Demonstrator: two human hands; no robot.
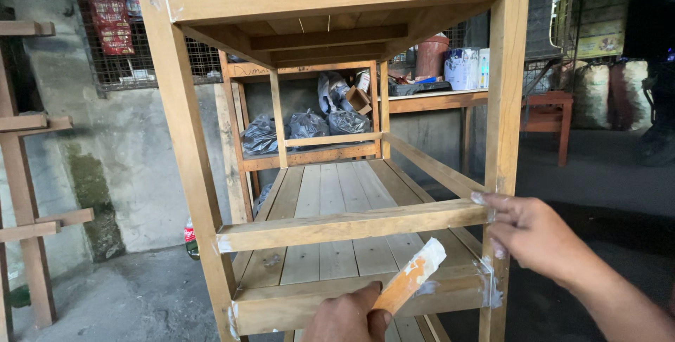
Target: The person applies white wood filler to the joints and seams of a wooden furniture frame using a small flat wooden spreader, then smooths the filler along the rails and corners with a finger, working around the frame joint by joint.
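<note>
Left hand (348,316) grips scraper (410,276) — right hand (531,233) touches shelf rail (351,226)

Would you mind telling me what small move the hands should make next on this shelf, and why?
Probably bring the scraper in the left hand up to the rail-post joint. The right hand has its fingertips on that joint, white filler already smears the lower joint, and the scraper's tip carries white paste.
</note>
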